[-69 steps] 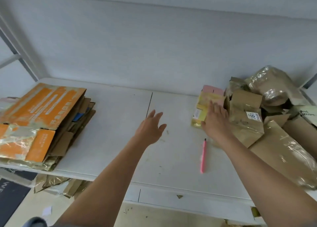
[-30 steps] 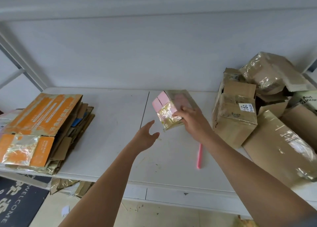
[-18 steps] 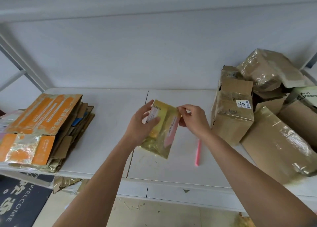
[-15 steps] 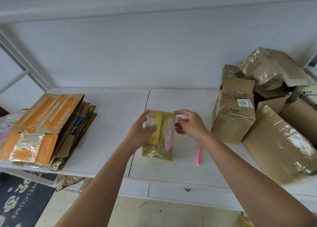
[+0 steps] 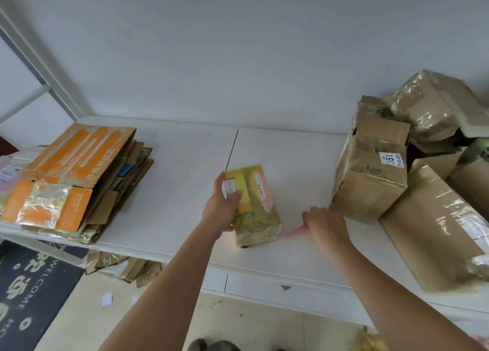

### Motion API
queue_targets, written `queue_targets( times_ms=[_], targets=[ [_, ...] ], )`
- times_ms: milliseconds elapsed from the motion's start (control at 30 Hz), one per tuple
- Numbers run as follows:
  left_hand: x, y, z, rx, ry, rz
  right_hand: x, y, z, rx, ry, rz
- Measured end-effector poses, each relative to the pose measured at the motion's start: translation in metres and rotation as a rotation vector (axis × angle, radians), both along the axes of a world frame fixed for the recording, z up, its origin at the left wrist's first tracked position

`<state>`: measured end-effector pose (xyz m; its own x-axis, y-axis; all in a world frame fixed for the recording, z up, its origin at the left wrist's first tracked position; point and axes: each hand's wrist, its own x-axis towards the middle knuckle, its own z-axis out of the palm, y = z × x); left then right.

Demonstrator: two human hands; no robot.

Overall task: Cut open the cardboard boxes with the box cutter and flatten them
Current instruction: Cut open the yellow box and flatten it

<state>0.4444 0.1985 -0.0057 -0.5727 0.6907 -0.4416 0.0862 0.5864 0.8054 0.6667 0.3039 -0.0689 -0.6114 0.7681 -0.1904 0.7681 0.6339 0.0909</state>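
A small yellow and pink box (image 5: 254, 205), wrapped in shiny tape, stands on the white table (image 5: 172, 191) near its front edge. My left hand (image 5: 222, 207) grips the box's left side, thumb on its label. Just right of it, my right hand (image 5: 326, 225) is closed over the pink box cutter (image 5: 293, 231). The cutter's blurred end sticks out leftward toward the box's lower corner. The rest of the cutter is hidden under my fingers.
A pile of taped brown cardboard boxes (image 5: 370, 186) fills the table's right end. A stack of flattened orange and brown cardboard (image 5: 76, 162) lies at the left end. Cardboard scraps (image 5: 124, 266) and a dark doormat (image 5: 29, 284) lie on the floor below.
My right hand carried the small box from the pile to the middle, passed it to my left hand, then dropped onto the pink cutter, which has turned from upright to nearly sideways.
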Motion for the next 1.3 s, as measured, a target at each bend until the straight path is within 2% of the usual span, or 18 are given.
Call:
queue_targets(
  times_ms=[100,233,300,367,467,567,667,733,967,1067,1300],
  targets=[
    [0.002,0.002,-0.001,-0.004,0.029,0.008,0.000,0.006,0.006,0.112,0.180,-0.010],
    [0.000,0.002,-0.003,0.005,0.042,-0.004,-0.025,0.007,0.038,0.100,0.846,-0.243],
    [-0.001,0.002,-0.002,0.009,0.029,-0.008,-0.045,0.004,0.060,-0.022,1.141,-0.204],
    [-0.001,-0.001,-0.002,0.011,0.010,-0.013,-0.066,-0.002,0.076,-0.262,1.299,-0.117],
    [-0.003,-0.003,-0.001,0.015,-0.017,-0.013,-0.093,-0.007,0.081,-0.521,1.387,-0.114],
    [-0.006,-0.008,-0.006,0.027,-0.035,0.023,-0.110,-0.013,0.070,-0.611,1.455,-0.233],
    [0.002,-0.024,-0.023,0.045,-0.140,0.070,-0.119,-0.021,0.053,-0.591,1.469,-0.339],
    [0.007,-0.031,-0.034,0.078,-0.175,0.122,-0.121,-0.024,0.045,-0.543,1.493,-0.334],
    [0.012,-0.012,-0.034,0.035,-0.046,0.067,-0.124,-0.009,0.041,-0.535,1.422,-0.204],
    [0.016,-0.005,-0.035,0.031,-0.018,0.047,-0.118,-0.004,0.023,-0.561,1.389,-0.276],
    [-0.002,-0.012,-0.038,0.096,-0.195,0.018,-0.117,0.002,0.014,-0.541,1.341,-0.196]
  ],
)
